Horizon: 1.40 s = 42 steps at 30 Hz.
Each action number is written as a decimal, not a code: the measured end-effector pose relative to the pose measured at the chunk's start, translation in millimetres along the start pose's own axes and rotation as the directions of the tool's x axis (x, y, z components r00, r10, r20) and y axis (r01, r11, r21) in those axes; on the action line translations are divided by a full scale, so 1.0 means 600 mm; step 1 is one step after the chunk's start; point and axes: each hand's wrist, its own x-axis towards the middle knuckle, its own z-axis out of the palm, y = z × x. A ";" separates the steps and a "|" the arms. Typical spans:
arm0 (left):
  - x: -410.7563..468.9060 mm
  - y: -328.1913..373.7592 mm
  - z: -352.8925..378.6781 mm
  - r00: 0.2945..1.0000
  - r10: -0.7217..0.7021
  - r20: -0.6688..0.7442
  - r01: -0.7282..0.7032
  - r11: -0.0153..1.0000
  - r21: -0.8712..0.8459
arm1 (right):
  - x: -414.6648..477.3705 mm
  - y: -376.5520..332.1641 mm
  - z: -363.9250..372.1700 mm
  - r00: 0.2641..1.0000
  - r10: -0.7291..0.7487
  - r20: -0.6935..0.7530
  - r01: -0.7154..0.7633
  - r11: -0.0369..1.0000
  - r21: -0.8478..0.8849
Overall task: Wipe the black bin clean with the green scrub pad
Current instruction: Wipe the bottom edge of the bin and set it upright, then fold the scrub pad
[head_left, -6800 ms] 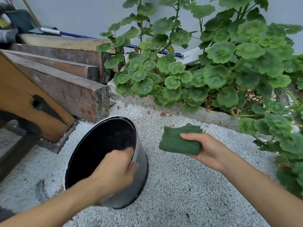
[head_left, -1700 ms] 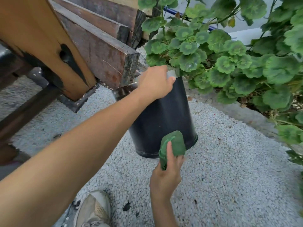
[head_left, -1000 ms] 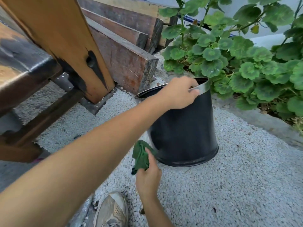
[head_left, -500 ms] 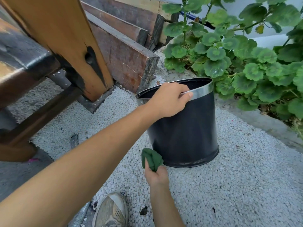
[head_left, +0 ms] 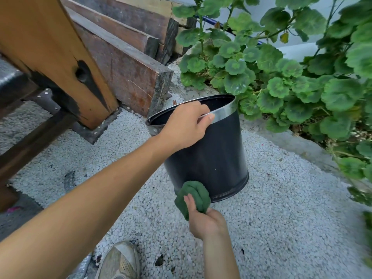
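The black bin (head_left: 217, 158) with a shiny metal rim stands upright on white gravel in the middle of the head view. My left hand (head_left: 186, 125) grips its near rim, fingers curled over the edge into the opening. My right hand (head_left: 203, 220) holds the bunched green scrub pad (head_left: 194, 195) and presses it against the bin's outer wall low down, near the base on the side facing me. The bin's inside is mostly dark and hidden.
Stacked wooden beams (head_left: 124, 63) and a slanted wooden post (head_left: 50, 57) stand close on the left. A leafy green plant (head_left: 281, 77) in a raised bed crowds the bin's far right side. My shoe (head_left: 118, 262) is at the bottom edge. Gravel ground (head_left: 281, 228) spreads to the right.
My right hand has shifted the pad rightward along the bin's lower wall. My left hand keeps its grip on the rim, and the bin has stayed upright over the last second.
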 end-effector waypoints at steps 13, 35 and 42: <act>-0.046 0.117 0.031 0.870 0.224 0.439 -0.286 0.955 0.080 | -0.263 -0.169 0.157 0.492 -0.503 0.711 0.763 0.641 -0.075; 0.033 0.620 -0.477 0.944 -0.221 0.244 0.312 0.364 -0.878 | -1.002 0.110 0.283 0.482 -0.104 0.870 0.869 0.188 -0.458; -0.042 0.788 -0.739 0.920 -0.299 0.253 0.306 0.146 -0.941 | -1.283 0.292 0.266 0.573 0.168 0.803 0.820 -0.105 -0.563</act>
